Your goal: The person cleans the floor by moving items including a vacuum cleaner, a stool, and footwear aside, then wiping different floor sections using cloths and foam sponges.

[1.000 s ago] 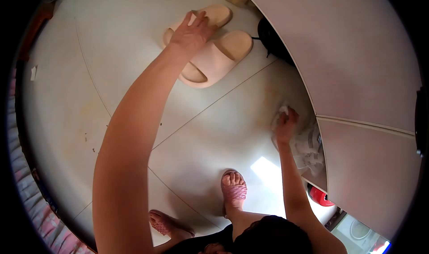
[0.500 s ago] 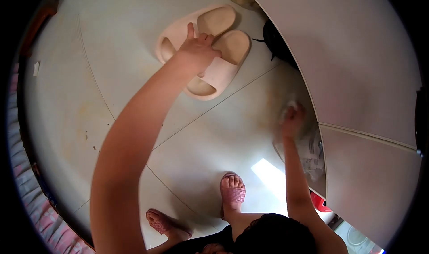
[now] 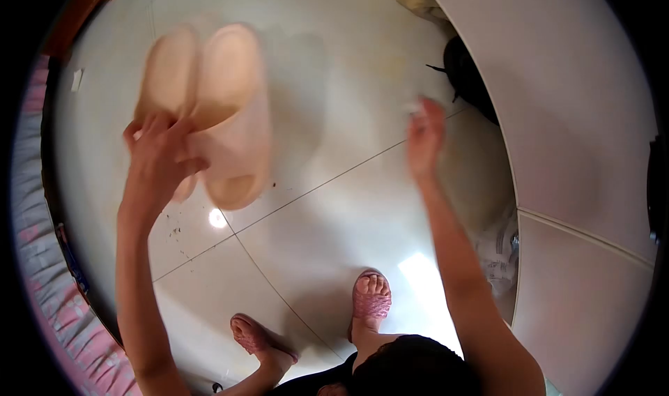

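A pair of pale pink slide slippers (image 3: 240, 127) is at the left of the head view, side by side and slightly blurred. My left hand (image 3: 159, 148) is closed on their upper straps, gripping the pair. Their shadow falls on the floor to the right, apart from them, so they seem raised. Over the floor at right of centre, my right hand (image 3: 425, 134) is closed around a small white wad, perhaps a tissue; blur hides its exact kind.
A white cabinet (image 3: 571, 117) lines the right side, with a black shoe (image 3: 465, 79) and a clear plastic bag (image 3: 496, 256) at its base. Dark crumbs (image 3: 174, 230) lie on the tiled floor. Pink-and-grey bedding (image 3: 52, 270) edges the left. My feet wear pink sandals (image 3: 371, 302).
My left hand has carried the slippers leftward and turned them, toes toward me. My right hand has moved up and left, away from the cabinet's base, still with the white wad.
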A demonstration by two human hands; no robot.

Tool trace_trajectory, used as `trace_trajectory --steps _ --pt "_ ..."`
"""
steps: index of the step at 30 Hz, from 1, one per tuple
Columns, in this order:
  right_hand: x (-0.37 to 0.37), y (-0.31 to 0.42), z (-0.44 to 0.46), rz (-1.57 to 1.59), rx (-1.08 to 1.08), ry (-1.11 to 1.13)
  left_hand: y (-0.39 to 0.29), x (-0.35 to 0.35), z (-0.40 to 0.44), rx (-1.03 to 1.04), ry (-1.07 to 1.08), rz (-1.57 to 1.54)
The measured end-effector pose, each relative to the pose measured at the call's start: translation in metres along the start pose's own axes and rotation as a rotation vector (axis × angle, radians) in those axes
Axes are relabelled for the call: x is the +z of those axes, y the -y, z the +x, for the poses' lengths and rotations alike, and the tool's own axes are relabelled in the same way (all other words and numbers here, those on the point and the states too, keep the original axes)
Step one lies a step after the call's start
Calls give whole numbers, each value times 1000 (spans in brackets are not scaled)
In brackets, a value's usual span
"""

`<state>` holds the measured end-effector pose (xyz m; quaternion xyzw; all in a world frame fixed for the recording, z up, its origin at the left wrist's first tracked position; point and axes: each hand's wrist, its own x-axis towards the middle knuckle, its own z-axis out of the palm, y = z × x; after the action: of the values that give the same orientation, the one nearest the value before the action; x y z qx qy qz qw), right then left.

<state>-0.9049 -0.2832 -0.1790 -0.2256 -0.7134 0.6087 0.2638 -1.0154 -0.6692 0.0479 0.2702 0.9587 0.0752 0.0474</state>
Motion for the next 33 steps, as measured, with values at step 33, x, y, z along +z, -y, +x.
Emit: trace_trajectory --steps 33 --pt "-43 71 -290 -418 -296 1259 -83 83 -180 789 264 -444"
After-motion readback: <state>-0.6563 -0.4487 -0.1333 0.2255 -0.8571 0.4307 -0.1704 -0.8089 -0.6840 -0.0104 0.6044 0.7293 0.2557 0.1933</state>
